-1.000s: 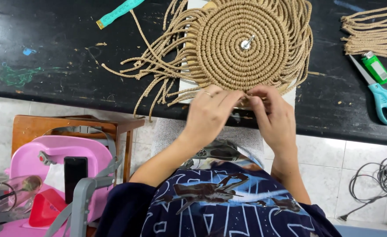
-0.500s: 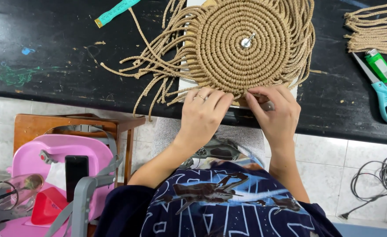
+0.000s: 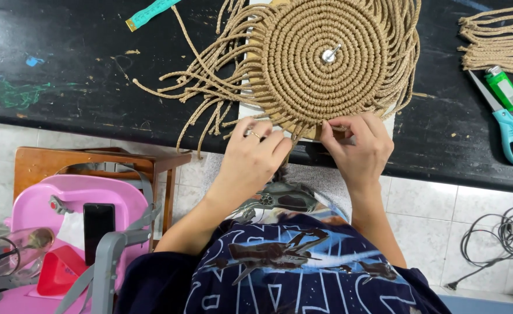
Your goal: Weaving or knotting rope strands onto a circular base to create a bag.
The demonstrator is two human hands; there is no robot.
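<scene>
A round tan macrame disc [image 3: 326, 58] of coiled knotted cord lies on the black worktable [image 3: 70, 70], pinned at its centre by a metal pin [image 3: 329, 55]. Loose cord ends [image 3: 210, 93] fan out from its rim to the left and right. My left hand [image 3: 253, 157], with a ring on one finger, and my right hand [image 3: 358, 145] both pinch cords at the disc's near edge, fingers curled close together over the table's front edge. A pale board [image 3: 246, 110] shows under the disc.
Teal-handled scissors [image 3: 509, 125], a green lighter [image 3: 503, 87] and a bundle of cut cords [image 3: 498, 40] lie at the right. A teal measuring tape [image 3: 151, 13] sits at the top left. Below the table stand a wooden stool [image 3: 47, 163], a pink seat [image 3: 52, 203] with a dark phone [image 3: 98, 224], and a coiled cable [image 3: 501, 238].
Both hands have shifted slightly along the disc's near rim, working the cords; the view has drifted a little. The disc stays in place.
</scene>
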